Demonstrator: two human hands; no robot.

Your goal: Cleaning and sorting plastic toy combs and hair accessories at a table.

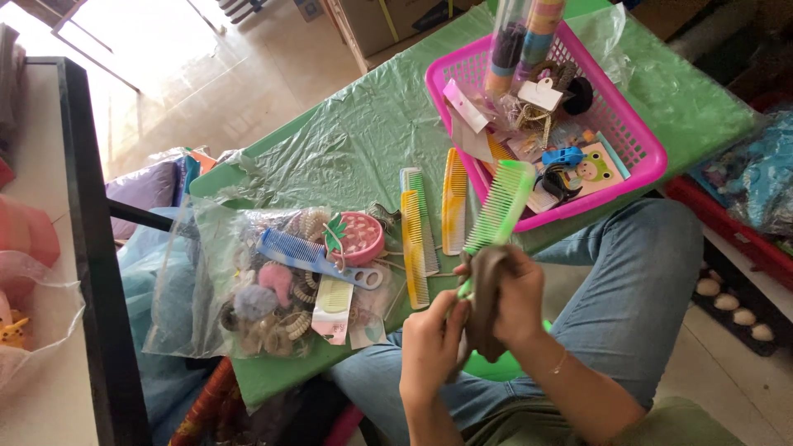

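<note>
Pink basket (640, 169) of hair accessories on green table cover (363, 132); three combs (429, 231) lying beside it; clear bag (215, 272) with blue comb (306, 254), pink round case (359, 238), hair ties (281, 326).

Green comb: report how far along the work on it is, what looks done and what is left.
Done: nothing sure; two yellow-green combs and a yellow-orange comb lie side by side on the green table. In hand: both hands, left hand and right hand, hold the green comb with a brown cloth around its handle. Left: a blue comb on the clear bag, more items in the pink basket.
</note>
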